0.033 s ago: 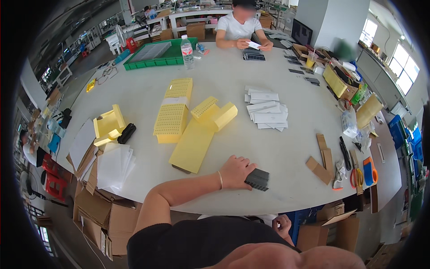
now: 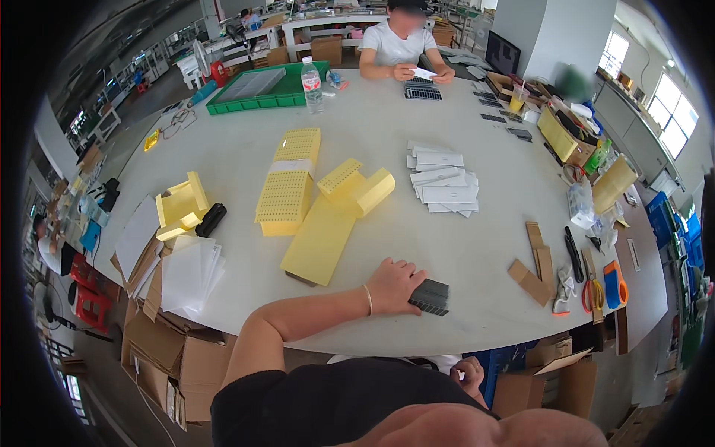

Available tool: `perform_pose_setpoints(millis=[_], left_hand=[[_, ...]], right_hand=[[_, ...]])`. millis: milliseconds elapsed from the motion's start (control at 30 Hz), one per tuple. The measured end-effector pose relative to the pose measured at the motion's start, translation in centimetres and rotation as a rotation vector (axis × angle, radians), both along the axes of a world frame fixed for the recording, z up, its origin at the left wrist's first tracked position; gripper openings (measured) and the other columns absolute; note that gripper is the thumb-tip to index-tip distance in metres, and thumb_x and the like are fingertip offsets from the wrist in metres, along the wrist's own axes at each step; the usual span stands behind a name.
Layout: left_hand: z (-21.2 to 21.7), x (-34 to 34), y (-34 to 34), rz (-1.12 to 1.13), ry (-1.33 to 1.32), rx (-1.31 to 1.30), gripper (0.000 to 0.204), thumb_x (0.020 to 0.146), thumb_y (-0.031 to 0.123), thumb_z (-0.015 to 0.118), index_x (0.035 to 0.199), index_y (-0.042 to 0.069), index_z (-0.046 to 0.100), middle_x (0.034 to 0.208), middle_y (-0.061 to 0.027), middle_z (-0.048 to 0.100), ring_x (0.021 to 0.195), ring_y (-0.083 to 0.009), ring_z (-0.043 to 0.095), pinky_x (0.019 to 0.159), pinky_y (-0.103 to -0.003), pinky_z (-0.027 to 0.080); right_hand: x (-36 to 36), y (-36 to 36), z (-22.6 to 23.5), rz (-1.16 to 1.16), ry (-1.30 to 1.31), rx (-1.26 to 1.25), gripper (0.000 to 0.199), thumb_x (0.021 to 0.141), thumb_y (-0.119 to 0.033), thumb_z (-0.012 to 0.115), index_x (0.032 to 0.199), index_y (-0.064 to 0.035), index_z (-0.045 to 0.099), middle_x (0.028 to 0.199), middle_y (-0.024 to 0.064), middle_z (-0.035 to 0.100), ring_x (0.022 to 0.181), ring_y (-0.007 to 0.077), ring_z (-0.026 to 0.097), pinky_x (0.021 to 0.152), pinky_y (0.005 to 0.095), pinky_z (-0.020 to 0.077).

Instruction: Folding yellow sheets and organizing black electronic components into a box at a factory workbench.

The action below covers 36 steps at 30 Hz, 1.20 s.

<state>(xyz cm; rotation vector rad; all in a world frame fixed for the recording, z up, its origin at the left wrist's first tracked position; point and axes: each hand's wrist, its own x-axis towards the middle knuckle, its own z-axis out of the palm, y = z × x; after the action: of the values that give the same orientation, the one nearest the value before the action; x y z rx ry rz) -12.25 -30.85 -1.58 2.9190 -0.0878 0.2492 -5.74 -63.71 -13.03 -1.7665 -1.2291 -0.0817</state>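
My left hand lies on the table near its front edge, its fingers curled round one end of a small block of stacked dark grey pieces. The rest of the stack sticks out to the right of the hand. Below the table edge, close to my body, my right hand is closed with bent fingers. A tiny pale bit shows at it, too small to name. Ahead of my left hand is an unfolded yellow card box, beside a tall pile of yellow perforated cards. White paper slips lie in a loose pile farther right.
Across the table a person holds a white slip over dark pieces. A green tray and a water bottle stand at the far left. Scissors, an orange-and-blue tape roll and cardboard strips lie at the right. White sheets overhang the left edge.
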Motion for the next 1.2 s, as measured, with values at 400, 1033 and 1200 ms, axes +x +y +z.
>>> perform_pose_setpoints(millis=[400,1033,1200], left_hand=[[0.5,-0.1,-4.0,0.079,0.007,-0.014,0.075,0.064,0.052,0.071,0.12,0.007,0.049,0.094,-0.0094,0.058,0.088,-0.0244,0.057,0.072,-0.04,0.038],[-3.5,-1.7,0.7,-0.068,-0.155,-0.514,0.108,0.057,0.018,0.085,0.143,0.005,0.021,0.116,-0.0158,0.046,0.106,-0.033,0.047,0.092,-0.043,0.039],[-3.4,-0.9,-0.2,-0.15,-0.12,-0.559,0.102,0.059,0.019,0.085,0.14,0.003,0.024,0.103,-0.0128,0.05,0.094,-0.0307,0.051,0.086,-0.043,0.041]], right_hand=[[5.2,10.4,9.3,-0.071,-0.037,-0.329,0.108,0.058,-0.02,0.082,0.144,-0.0007,0.019,0.125,0.0113,0.056,0.121,0.0303,0.047,0.102,0.0463,0.0301],[4.5,11.4,8.9,-0.08,0.035,-0.316,0.111,0.062,-0.024,0.081,0.147,-0.0034,0.013,0.129,0.0075,0.054,0.122,0.031,0.044,0.106,0.0438,0.0266],[2.2,8.5,8.8,-0.137,0.155,-0.302,0.103,0.061,-0.024,0.082,0.144,-0.0033,0.024,0.12,0.0103,0.057,0.113,0.0331,0.048,0.1,0.0441,0.0342]])
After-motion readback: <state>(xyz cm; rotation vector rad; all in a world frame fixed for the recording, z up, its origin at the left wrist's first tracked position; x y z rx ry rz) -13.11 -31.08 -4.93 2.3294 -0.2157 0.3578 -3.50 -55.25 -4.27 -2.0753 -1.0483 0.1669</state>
